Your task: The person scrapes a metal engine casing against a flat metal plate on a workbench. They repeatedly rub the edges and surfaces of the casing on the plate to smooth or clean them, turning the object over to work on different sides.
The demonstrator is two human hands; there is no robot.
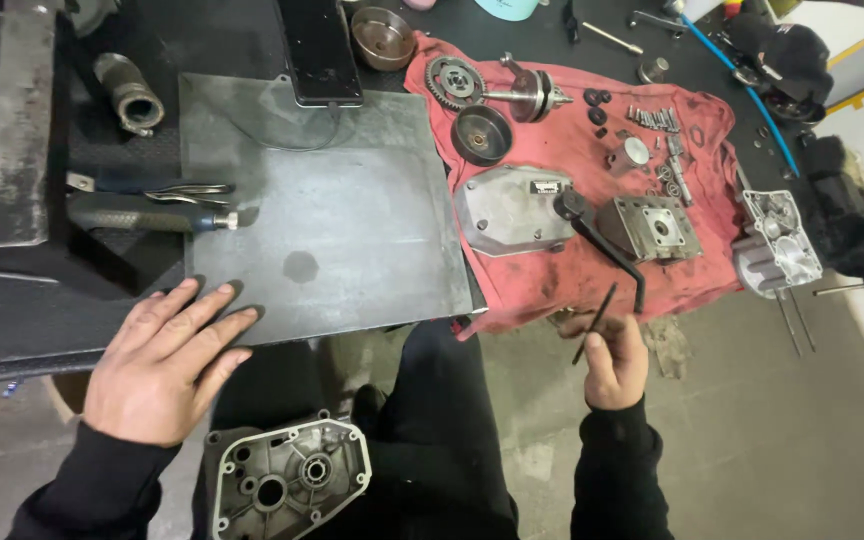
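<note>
A crumpled red cloth [592,270] on the dark workbench carries a grey metal cover [508,212], a toothed gear on its shaft [482,88] and a black bent lever [602,245] just above the right hand [614,362]. That hand's fingertips pinch a thin black rod [594,322], low off the bench edge, tilted up and rightward. The left hand [164,362] lies flat, fingers spread, on the grey steel plate [352,230].

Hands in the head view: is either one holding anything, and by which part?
The right hand pinches a thin dark rod by its lower end. The left hand holds nothing, resting flat on the metal plate.
</note>
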